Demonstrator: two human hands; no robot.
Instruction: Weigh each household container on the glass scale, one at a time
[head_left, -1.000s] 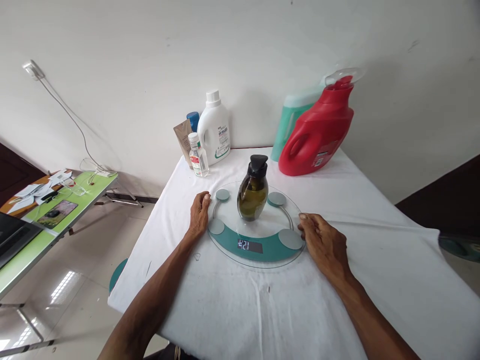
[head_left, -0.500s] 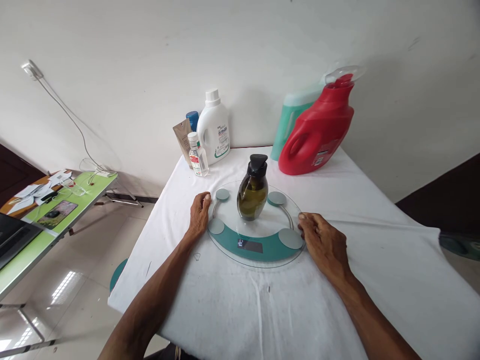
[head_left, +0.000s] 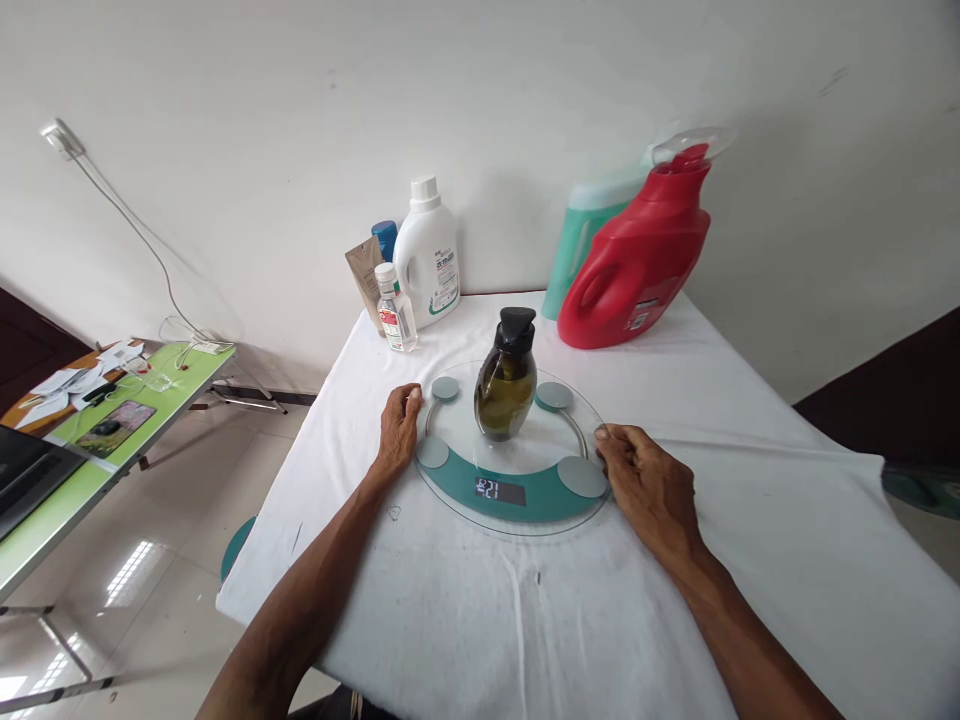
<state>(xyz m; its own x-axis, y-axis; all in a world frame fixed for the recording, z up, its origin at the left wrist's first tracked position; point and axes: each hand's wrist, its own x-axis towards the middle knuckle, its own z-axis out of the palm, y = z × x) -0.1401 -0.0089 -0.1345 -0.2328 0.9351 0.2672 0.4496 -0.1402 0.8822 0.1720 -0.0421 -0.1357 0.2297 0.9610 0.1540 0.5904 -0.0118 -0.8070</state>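
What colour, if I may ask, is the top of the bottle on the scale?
The bottle's top is black, as the head view shows.

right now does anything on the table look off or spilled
No spill shows. The red jug appears to lean right, though camera distortion may cause that. The white cloth is creased, with a small dark speck nearer the camera than the glass scale. The olive bottle stands upright on it.

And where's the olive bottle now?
In the head view, the olive bottle stands on the glass scale, just right of the picture's centre, with the white jug behind on its left and the red jug behind on its right.
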